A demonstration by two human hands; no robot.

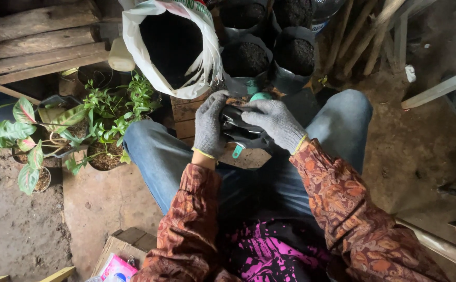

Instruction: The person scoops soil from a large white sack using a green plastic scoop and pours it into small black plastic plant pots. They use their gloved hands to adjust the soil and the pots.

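Note:
Both of my hands wear grey knit gloves and close together on a crumpled black plastic grow bag between my knees. My left hand grips the bag's left side. My right hand covers its top right. A teal scoop shows at the bag, with its handle tip poking out below and its round end above my fingers. Right behind the bag stand black grow bags filled with dark soil.
A large white sack holding dark soil leans at top centre. Potted green and pink-leaved plants stand at left. Wooden planks lie at top left, sticks at top right, a white frame at right.

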